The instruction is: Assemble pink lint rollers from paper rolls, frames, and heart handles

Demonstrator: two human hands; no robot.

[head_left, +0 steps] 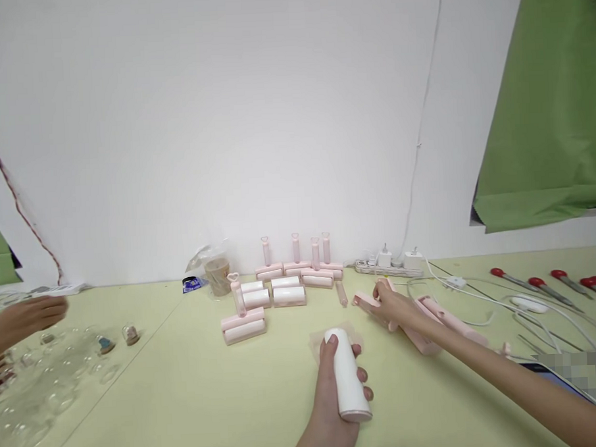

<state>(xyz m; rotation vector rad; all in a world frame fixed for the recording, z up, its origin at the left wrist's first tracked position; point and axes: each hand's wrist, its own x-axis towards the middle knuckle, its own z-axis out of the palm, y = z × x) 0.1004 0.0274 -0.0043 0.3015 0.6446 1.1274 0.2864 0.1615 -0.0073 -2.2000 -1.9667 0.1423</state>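
Scene: a person sits at a pale yellow-green table (187,399) set against a white wall, sorting pink lint-roller parts.
Left hand: the left hand (335,406) is wrapped around a white roll (348,379), thumb on its upper end, holding it upright just above the table near the body.
Right hand: the right hand (395,305) is stretched forward, its fingers closed on a pink roller handle (373,304) lying among other loose pink pieces (445,319) to the right.
Finished stock: assembled pink rollers (285,283) stand and lie in a cluster toward the wall, well apart from both hands.
Step in hand: judging by the grips, a refill is ready in one hand while the other fetches the handle to match it.
Next move calls for: lifting the handle clear of its neighbours, bringing it beside the roll and lining up the axle with the roll's hollow end.
Nearby: a power strip (389,267) with chargers sits at the wall, red-handled tools (552,285) lie at far right, and another person's hand (25,318) works over clear glass jars (62,372) at left.
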